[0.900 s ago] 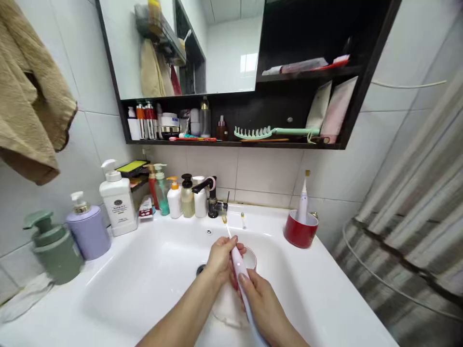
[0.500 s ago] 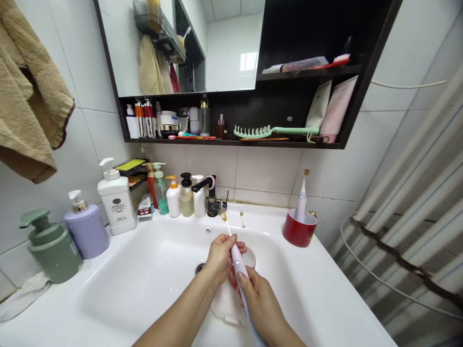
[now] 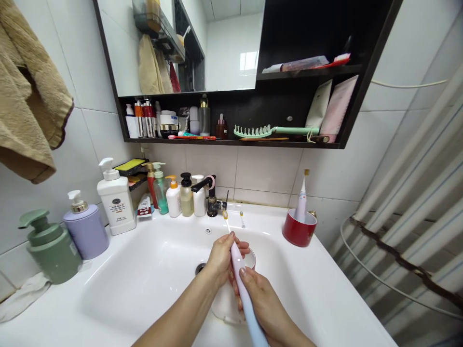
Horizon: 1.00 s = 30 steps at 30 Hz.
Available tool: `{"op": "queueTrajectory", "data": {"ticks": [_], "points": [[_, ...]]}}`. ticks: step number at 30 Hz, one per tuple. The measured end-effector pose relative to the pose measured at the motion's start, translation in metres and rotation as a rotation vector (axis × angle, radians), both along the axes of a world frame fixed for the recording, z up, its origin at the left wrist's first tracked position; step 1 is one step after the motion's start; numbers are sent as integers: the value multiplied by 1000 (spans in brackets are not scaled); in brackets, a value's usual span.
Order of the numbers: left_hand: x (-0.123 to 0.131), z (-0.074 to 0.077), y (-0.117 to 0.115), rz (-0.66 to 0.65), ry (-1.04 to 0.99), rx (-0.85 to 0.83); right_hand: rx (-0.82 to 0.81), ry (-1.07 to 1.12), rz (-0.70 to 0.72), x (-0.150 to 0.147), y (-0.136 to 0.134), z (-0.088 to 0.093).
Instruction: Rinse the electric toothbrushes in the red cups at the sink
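Observation:
Over the white sink (image 3: 141, 289), both hands grip an electric toothbrush (image 3: 246, 301) with a pink-to-blue handle; its yellow-bristled head points up toward the faucet. My left hand (image 3: 221, 255) is closed near the toothbrush's neck, thumb on top. Lower down, my right hand (image 3: 264, 299) wraps round the handle with the thumb along it. Beneath the hands in the basin is a red cup (image 3: 250, 258) with a white inside, mostly hidden. A small spare brush head (image 3: 242, 220) lies on the sink's back ledge.
The black faucet (image 3: 211, 195) rises at the back. A red cup (image 3: 299, 229) holding another electric toothbrush (image 3: 301, 205) stands on the right ledge. Pump bottles, among them a purple one (image 3: 86, 229), line the left. A shelf cabinet (image 3: 260, 143) overhangs the sink.
My right hand has shifted slightly to the right, and the toothbrush handle has turned a little, showing more of its blue end. My left hand stays at the neck.

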<state>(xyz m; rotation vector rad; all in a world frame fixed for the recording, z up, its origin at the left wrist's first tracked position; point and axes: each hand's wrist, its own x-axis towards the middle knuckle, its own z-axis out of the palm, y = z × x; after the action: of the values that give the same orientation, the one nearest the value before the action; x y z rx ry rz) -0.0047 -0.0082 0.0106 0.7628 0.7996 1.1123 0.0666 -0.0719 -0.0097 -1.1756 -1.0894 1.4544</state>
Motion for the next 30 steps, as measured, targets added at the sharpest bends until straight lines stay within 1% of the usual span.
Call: {"op": "queueTrajectory", "data": {"ticks": [3,5,7,8,12,14,17,20,24,27,30], "points": [[0,1,-1,15,61,35,133,-87,-49,0,0,-4],[-1,2,-1,21,99,50,129,-66,-27,0,0,-4],[-3,3,-1,6,94,50,96,19,0,2,4,-1],[-4,4,0,4,81,53,104,60,-13,3,8,2],[-12,5,1,75,105,93,240,128,-165,13,31,18],[-14,4,-1,35,132,109,277,123,-192,18,40,21],[-14,-2,-6,-59,124,104,283,117,-181,20,44,18],[-13,-12,-10,-95,129,84,272,118,-156,17,37,12],[-12,-22,-10,-171,146,83,230,192,-53,13,26,12],[-12,-22,-10,-184,141,78,190,257,-13,12,23,18],[-12,-19,-12,-189,154,67,179,277,-5,12,21,21]]}}
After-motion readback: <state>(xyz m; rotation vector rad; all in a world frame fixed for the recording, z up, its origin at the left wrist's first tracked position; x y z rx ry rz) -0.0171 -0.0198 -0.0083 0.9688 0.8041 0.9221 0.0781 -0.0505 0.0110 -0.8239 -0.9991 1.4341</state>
